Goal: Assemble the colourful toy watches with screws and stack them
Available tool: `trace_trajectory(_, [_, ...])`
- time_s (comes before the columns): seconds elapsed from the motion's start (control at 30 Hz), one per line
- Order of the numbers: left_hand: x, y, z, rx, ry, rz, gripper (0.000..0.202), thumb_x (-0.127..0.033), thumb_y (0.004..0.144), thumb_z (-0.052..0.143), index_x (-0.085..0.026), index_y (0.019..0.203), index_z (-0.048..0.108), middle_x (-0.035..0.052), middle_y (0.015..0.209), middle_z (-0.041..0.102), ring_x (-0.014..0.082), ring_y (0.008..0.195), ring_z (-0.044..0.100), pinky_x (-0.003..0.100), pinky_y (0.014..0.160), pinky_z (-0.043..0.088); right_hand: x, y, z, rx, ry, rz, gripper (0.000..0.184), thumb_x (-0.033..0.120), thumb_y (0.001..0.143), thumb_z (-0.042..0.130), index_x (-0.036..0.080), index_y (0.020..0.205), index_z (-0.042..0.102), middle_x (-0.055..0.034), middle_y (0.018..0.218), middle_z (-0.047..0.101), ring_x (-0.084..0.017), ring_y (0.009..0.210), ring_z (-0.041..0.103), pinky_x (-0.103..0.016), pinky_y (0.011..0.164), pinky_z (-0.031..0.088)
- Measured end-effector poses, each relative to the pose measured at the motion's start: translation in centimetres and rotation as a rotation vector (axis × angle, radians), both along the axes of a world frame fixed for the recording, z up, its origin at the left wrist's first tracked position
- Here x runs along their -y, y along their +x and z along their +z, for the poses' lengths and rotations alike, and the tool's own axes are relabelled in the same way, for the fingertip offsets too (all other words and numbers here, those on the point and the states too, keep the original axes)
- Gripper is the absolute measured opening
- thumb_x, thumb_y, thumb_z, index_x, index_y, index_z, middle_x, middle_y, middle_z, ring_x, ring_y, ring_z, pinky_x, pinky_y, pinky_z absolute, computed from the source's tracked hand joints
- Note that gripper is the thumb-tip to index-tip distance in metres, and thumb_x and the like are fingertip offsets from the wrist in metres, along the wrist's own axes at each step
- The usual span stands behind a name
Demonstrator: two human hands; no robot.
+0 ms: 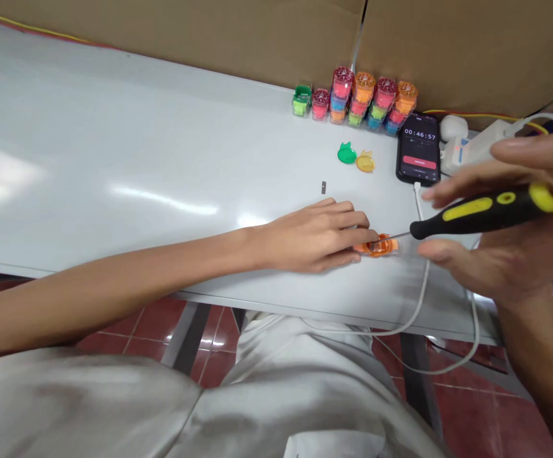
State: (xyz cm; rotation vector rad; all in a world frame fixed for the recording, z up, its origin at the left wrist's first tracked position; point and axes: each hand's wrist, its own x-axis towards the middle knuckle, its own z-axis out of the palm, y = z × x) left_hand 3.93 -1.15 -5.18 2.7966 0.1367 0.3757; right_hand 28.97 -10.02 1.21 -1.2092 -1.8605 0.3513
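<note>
My left hand [317, 236] lies palm down on the table, its fingertips pressing the left end of a small orange pencil sharpener [382, 245] and holding it against the tabletop. In my right hand [519, 254] is a screwdriver [481, 213] with a black and yellow handle, resting loosely between the thumb and the spread fingers. Its thin shaft points left and its tip reaches the sharpener's middle. The fingers partly hide the sharpener. A small grey metal blade [323, 187] lies beyond my left hand. Behind it are a green plastic piece [347, 153] and a yellow one [365, 161].
Several colourful sharpeners [364, 92] stand stacked along the back panel. A phone [418, 149] showing a timer lies to the right, beside a white power strip [479, 149]. A white cable [422, 292] loops over the table's front edge near my right hand.
</note>
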Motion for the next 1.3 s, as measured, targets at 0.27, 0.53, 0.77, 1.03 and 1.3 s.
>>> trace_trajectory(0.27, [0.1,0.0,-0.1,-0.010,0.041,0.003,0.038,-0.035,0.110,0.044,-0.020,0.142,0.057,0.0128,0.122,0.068,0.0249,0.106,0.059,0.037,0.090,0.043,0.1,-0.8,-1.3,0.172,0.202,0.013,0.083,0.017,0.074,0.087,0.046,0.145,0.054,-0.0002,0.121,0.074,-0.029,0.094,0.077,-0.048,0.092,0.065])
trace_trajectory(0.53, [-0.2,-0.4,0.1,-0.043,0.030,0.015,0.040,-0.034,0.110,0.044,-0.019,0.144,0.056,0.0127,0.127,0.068,0.0240,0.109,0.062,0.035,0.090,0.044,-1.3,-0.9,-1.7,-0.178,0.105,0.044,0.066,0.019,0.078,0.083,0.043,0.136,0.063,-0.0019,0.137,0.058,-0.020,0.087,0.073,-0.040,0.074,0.064])
trace_trajectory(0.77, [-2.8,-2.1,2.1,0.037,-0.183,0.110,0.029,-0.027,0.094,0.063,-0.020,0.121,0.071,0.0096,0.122,0.069,0.0235,0.110,0.066,0.037,0.102,0.049,-4.7,1.5,-3.7,-0.426,-0.068,-0.147,0.037,0.031,0.087,0.073,0.033,0.122,0.060,-0.0020,0.094,0.066,-0.014,0.055,0.058,-0.036,0.055,0.054])
trace_trajectory(1.03, [-5.7,-3.1,1.6,0.059,-0.079,0.398,0.028,-0.024,0.097,0.053,-0.016,0.110,0.077,0.0097,0.108,0.073,0.0224,0.098,0.068,0.036,0.089,0.053,-3.3,-0.3,-5.7,-0.182,-0.492,0.001,0.053,0.022,0.086,0.069,0.032,0.134,0.051,0.0009,0.089,0.063,-0.012,0.057,0.058,-0.025,0.050,0.049])
trace_trajectory(1.3, [-6.3,-2.8,0.3,-0.002,-0.017,0.356,0.030,-0.024,0.102,0.045,-0.014,0.103,0.073,0.0100,0.099,0.072,0.0219,0.091,0.064,0.035,0.084,0.050,-2.7,-1.1,-5.7,0.006,-0.512,0.069,0.056,0.022,0.087,0.068,0.033,0.139,0.051,-0.0007,0.107,0.070,-0.013,0.076,0.062,-0.027,0.067,0.052])
